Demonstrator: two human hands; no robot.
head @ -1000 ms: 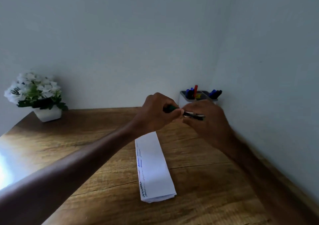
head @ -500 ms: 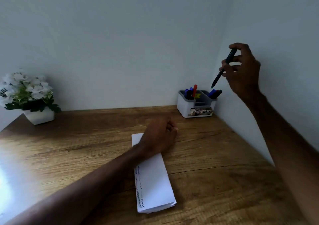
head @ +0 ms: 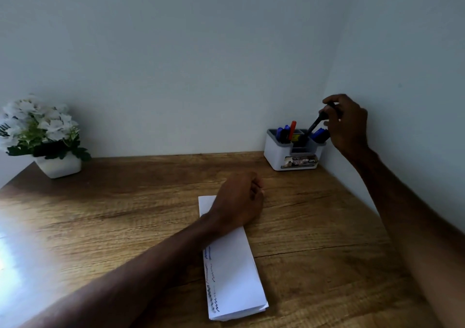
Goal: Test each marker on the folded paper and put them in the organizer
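Note:
A white and grey organizer (head: 279, 155) stands in the far right corner of the wooden table (head: 125, 214), with blue, red and dark markers in its compartments. My right hand (head: 348, 126) hovers just above it and pinches a dark marker (head: 314, 126) by its upper end, its lower end tilted down into the middle compartment. The folded white paper (head: 231, 272) lies in the middle of the table, with scribbled test lines along its left edge. My left hand (head: 239, 200) rests on the paper's far end, fingers curled loosely, holding nothing.
A white pot of white flowers (head: 42, 136) sits at the far left of the table. Walls close off the back and right sides, meeting behind the organizer. Bright glare lies on the table's left edge.
My right hand has come down from high by the right wall, lowering the dark marker into the organizer. My left hand stays on the paper's far end.

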